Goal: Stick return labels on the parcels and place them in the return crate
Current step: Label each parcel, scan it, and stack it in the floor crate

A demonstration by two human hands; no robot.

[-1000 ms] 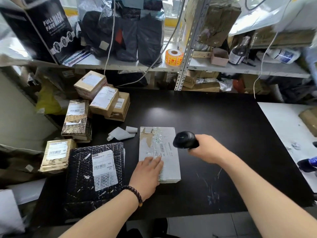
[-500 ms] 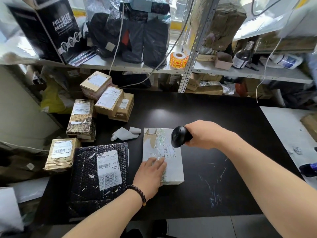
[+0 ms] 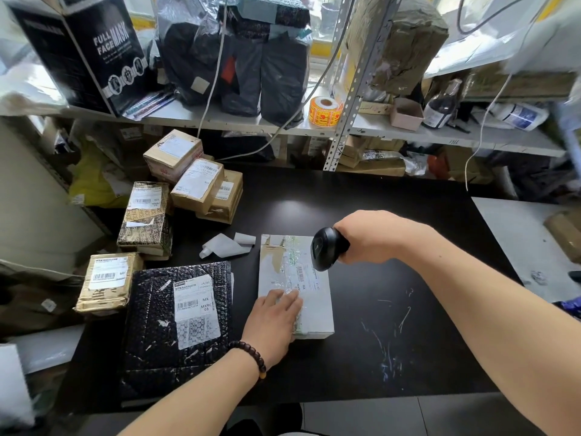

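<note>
A flat white parcel (image 3: 314, 297) with torn tape and a small barcode label lies in the middle of the black table (image 3: 393, 234). My left hand (image 3: 272, 325) rests flat on its near left part, fingers spread. My right hand (image 3: 374, 237) grips a black barcode scanner (image 3: 325, 248) and holds it just above the parcel's far right edge, its head pointing down at the label. A black bubble mailer (image 3: 176, 325) with a white label lies to the left of the white parcel. No crate is visible.
Several labelled brown parcels (image 3: 195, 180) are piled at the table's left. A scrap of white backing paper (image 3: 226, 245) lies behind the mailer. An orange sticker roll (image 3: 325, 111) stands on the shelf by a metal upright (image 3: 352, 89). A white surface (image 3: 528, 240) adjoins at right.
My right hand has carried the scanner away from me and to the left, over the white parcel's label. My left hand has stayed on the parcel.
</note>
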